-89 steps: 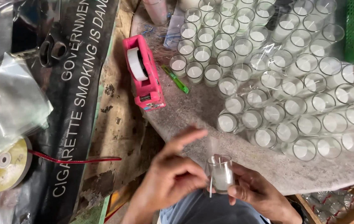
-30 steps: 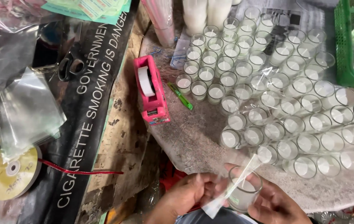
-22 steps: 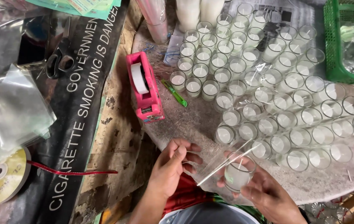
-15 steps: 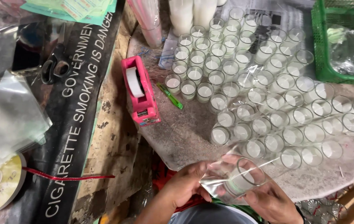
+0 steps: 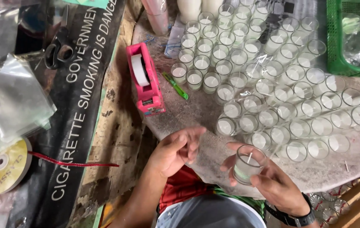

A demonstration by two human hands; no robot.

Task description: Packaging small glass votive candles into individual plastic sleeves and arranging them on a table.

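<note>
My right hand [image 5: 268, 181] holds a small glass candle cup [image 5: 247, 164] with white wax and a wick, just off the near edge of the round table [image 5: 197, 109]. A thin clear wrap seems to cling to the cup. My left hand [image 5: 173, 150] hovers open to the left of the cup, fingers spread, holding nothing. Several more glass candle cups [image 5: 273, 80] stand packed together on the table beyond both hands.
A pink tape dispenser [image 5: 144, 80] and a green pen [image 5: 175, 85] lie left of the cups. Scissors [image 5: 57, 46], clear plastic bags [image 5: 11, 101] and a yellow ribbon spool [image 5: 0, 166] with red ribbon sit at left. A green basket [image 5: 336, 50] stands at the back right.
The clear bag that both hands were pulling over the cup is no longer stretched out. My left hand has let go and opened; my right hand still holds the cup.
</note>
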